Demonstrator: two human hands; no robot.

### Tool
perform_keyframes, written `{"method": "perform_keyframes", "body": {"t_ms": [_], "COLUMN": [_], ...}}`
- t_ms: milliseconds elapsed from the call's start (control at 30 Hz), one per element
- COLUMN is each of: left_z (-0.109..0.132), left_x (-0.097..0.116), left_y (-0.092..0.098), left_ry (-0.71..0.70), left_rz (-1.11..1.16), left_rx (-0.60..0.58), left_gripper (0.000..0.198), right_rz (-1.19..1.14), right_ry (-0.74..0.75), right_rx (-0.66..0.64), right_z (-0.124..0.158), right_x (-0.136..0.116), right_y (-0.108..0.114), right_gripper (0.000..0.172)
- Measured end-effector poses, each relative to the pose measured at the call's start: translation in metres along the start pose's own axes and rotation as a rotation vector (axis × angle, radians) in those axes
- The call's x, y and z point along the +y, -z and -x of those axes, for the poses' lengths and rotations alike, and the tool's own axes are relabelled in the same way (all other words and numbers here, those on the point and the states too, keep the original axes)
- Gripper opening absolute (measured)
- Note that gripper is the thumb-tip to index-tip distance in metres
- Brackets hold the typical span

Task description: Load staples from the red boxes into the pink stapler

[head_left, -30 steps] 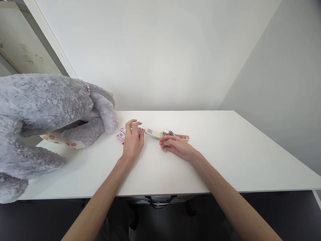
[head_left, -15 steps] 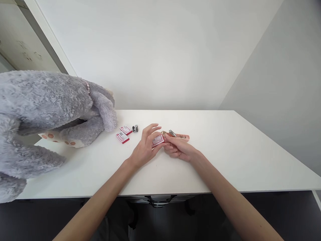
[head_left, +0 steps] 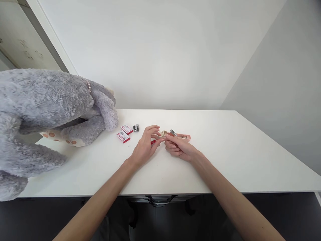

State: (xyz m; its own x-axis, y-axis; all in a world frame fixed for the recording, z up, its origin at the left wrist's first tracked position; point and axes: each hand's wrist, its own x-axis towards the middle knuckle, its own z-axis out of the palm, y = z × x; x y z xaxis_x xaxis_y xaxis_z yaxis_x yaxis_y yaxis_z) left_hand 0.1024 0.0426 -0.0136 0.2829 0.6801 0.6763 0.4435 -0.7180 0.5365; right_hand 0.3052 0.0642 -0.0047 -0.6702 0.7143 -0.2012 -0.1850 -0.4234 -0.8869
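My left hand (head_left: 145, 144) is closed around a small red-and-white staple box (head_left: 153, 142), which is tipped so that mostly a red side and a cream inner part show. My right hand (head_left: 179, 146) pinches the box's cream end between thumb and forefinger, its other fingers curled. Just behind the right hand lies a pink stapler (head_left: 185, 136) with its metal part (head_left: 173, 133) raised. My fingers hide much of the box, and the right hand covers part of the stapler.
Left of my hands, two more staple boxes (head_left: 123, 137) lie side by side near a small black-and-silver staple remover (head_left: 136, 128). A large grey plush toy (head_left: 50, 100) takes up the left end of the white table (head_left: 225, 150). A wall (head_left: 163, 60) rises behind.
The staple box has turned in my hands: its white label faced up before, and now a red side and the cream end show. Both hands keep nearly the same place.
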Motion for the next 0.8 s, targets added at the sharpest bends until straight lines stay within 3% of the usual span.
{"method": "perform_keyframes", "body": {"t_ms": [133, 267, 400, 567, 667, 800], "left_z": [-0.001, -0.003, -0.006, -0.006, -0.005, -0.005], "left_x": [0.000, -0.003, -0.006, -0.005, -0.004, 0.000], "left_y": [0.002, 0.009, 0.018, 0.020, 0.018, 0.015], "left_ry": [-0.003, -0.025, -0.027, 0.022, 0.082, 0.276], "left_rz": [-0.083, -0.317, -0.473, -0.471, -0.438, -0.440], "left_rx": [-0.072, -0.080, -0.176, -0.311, -0.277, -0.223], "left_gripper": [0.029, 0.036, 0.036, 0.036, 0.033, 0.039], "right_rz": [-0.057, -0.078, -0.085, -0.070, -0.062, -0.053], "right_ry": [0.044, 0.062, 0.090, 0.121, 0.155, 0.181], "right_rx": [0.025, 0.026, 0.036, 0.076, 0.119, 0.127], "right_z": [0.000, 0.001, 0.000, 0.001, 0.002, 0.002], "right_x": [0.000, 0.000, 0.001, 0.000, -0.001, -0.003], "right_y": [0.000, 0.001, 0.003, 0.002, 0.002, 0.000], "right_gripper": [0.044, 0.043, 0.041, 0.039, 0.038, 0.035]}}
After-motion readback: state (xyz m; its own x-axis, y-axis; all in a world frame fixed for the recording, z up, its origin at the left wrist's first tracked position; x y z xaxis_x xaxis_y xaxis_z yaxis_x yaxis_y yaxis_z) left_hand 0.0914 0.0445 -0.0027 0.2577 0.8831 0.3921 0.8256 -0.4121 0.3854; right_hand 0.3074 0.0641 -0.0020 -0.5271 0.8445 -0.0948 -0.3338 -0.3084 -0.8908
